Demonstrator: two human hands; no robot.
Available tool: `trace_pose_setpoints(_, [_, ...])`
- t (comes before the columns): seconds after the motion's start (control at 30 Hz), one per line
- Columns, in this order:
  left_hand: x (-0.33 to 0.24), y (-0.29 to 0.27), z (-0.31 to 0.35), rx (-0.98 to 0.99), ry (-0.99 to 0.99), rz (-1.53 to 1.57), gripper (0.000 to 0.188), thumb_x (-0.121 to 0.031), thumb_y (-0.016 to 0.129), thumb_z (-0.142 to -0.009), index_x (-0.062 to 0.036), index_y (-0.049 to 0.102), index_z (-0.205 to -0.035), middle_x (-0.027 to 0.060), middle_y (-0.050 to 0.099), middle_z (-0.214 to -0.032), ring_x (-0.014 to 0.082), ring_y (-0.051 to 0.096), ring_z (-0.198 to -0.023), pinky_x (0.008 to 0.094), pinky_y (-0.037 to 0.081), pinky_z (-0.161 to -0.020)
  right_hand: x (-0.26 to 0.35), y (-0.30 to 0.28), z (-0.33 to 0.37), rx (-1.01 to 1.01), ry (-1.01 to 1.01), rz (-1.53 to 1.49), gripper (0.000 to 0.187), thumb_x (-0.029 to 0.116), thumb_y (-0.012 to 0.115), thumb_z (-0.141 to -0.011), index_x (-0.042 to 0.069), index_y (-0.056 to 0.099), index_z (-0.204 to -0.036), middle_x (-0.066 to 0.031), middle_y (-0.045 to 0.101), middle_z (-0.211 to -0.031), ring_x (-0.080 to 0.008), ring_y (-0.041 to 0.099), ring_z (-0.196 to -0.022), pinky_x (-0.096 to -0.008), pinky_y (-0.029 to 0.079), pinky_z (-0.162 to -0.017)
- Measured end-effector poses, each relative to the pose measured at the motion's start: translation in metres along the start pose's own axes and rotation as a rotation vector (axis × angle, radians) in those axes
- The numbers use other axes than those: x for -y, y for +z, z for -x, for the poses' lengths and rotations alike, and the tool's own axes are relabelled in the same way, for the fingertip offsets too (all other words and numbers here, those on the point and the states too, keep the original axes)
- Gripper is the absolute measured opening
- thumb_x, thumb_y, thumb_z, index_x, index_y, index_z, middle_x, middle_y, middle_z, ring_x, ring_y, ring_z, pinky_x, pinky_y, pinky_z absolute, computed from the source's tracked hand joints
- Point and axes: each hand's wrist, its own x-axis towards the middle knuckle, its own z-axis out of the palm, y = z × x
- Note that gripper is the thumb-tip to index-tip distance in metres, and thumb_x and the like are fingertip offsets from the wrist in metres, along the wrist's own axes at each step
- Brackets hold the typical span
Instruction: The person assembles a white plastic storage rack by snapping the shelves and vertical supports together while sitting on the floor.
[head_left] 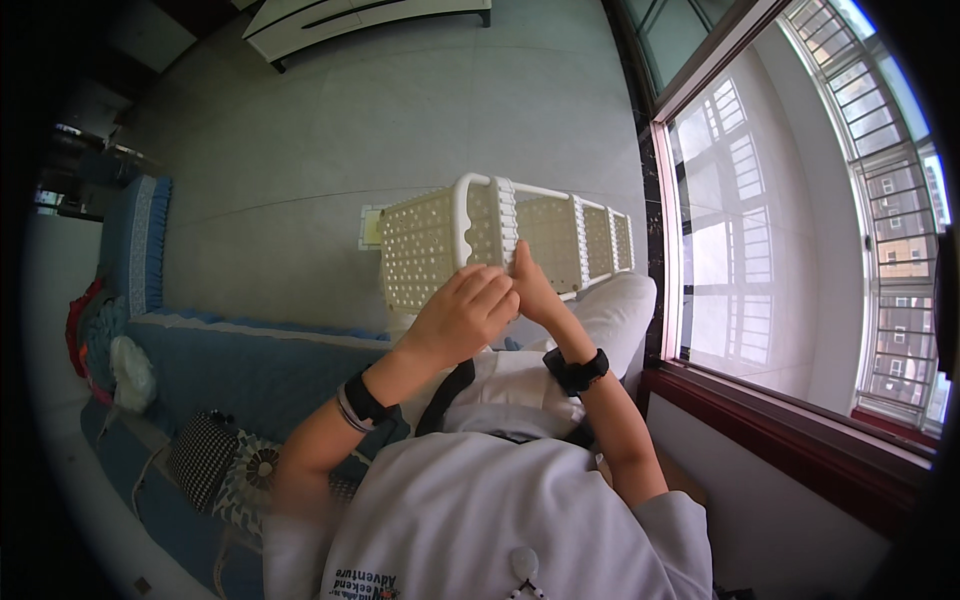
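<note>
A cream plastic shelf rack (550,235) with several perforated tiers and white tube posts lies on its side in front of my knees. Its broad end panel (415,250), dotted with holes, faces left. My left hand (470,312) is closed at the rack's near edge, fingers curled and close together, the fingertips hidden. Right beside it, my right hand (536,290) is closed around the near side of a tier, its thumb pointing up along the ribbed edge (508,215). The two hands meet or nearly meet.
A blue-covered sofa (240,365) stretches along my left, with a patterned cushion (205,460) on it. On the grey floor (450,110), a small yellow-and-white item (371,226) shows behind the rack. A low white cabinet (365,22) stands far ahead; a window frame (665,240) borders the right.
</note>
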Motion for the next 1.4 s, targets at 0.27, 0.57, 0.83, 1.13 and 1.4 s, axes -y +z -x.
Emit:
trace_pose_setpoints(0.27, [0.060, -0.002, -0.042, -0.010, -0.533, -0.019, 0.044, -0.015, 0.061, -0.081, -0.0010, 0.044, -0.119, 0.0183, 0.051, -0.114, 0.0340, 0.052, -0.105, 0.0403, 0.045, -0.085, 0.027, -0.005, 0.008, 0.062, 0.117, 0.079, 0.046, 0.031, 0.064, -0.082, -0.002, 0.032, -0.090, -0.0208, 0.056, -0.070, -0.0287, 0.057, -0.061, -0.0365, 0.045, -0.055])
trace_pose_setpoints(0.57, [0.062, 0.020, -0.025, 0.128, -0.709, 0.447, 0.039, -0.015, 0.052, -0.086, -0.0006, 0.038, -0.120, 0.0224, 0.052, -0.116, 0.0398, 0.057, -0.093, 0.0433, 0.050, -0.075, 0.026, -0.035, 0.010, 0.011, 0.100, 0.229, 0.040, 0.033, 0.063, -0.084, 0.001, 0.043, -0.095, -0.0161, 0.055, -0.081, -0.0318, 0.056, -0.073, -0.0396, 0.045, -0.067])
trace_pose_setpoints(0.83, [0.027, 0.027, 0.004, 0.146, -0.552, 0.559, 0.043, -0.013, 0.057, -0.084, -0.0041, 0.038, -0.122, 0.0209, 0.056, -0.108, 0.0378, 0.059, -0.087, 0.0405, 0.049, -0.073, 0.024, -0.054, -0.019, 0.101, -0.337, 0.602, 0.057, 0.049, 0.062, -0.077, -0.001, 0.057, -0.105, -0.0166, 0.059, -0.101, -0.0322, 0.054, -0.099, -0.0399, 0.042, -0.086])
trace_pose_setpoints(1.13, [0.020, 0.031, 0.022, 0.298, -0.472, 0.399, 0.044, -0.016, 0.059, -0.083, -0.0053, 0.037, -0.119, 0.0174, 0.058, -0.105, 0.0378, 0.060, -0.082, 0.0429, 0.050, -0.067, 0.004, -0.053, -0.018, 0.310, -0.260, 0.563, 0.070, 0.050, 0.074, -0.063, -0.002, 0.055, -0.106, -0.0200, 0.061, -0.093, -0.0375, 0.055, -0.096, -0.0413, 0.041, -0.088])
trace_pose_setpoints(1.4, [0.002, 0.041, 0.020, 0.554, -0.609, 0.372, 0.030, -0.025, 0.056, -0.085, -0.0016, 0.042, -0.098, 0.0208, 0.060, -0.088, 0.0387, 0.060, -0.078, 0.0434, 0.050, -0.066, -0.020, -0.039, 0.004, 0.335, -0.203, 0.658, 0.074, 0.046, 0.077, -0.059, -0.001, 0.049, -0.110, -0.0194, 0.058, -0.096, -0.0388, 0.052, -0.100, -0.0428, 0.037, -0.092])
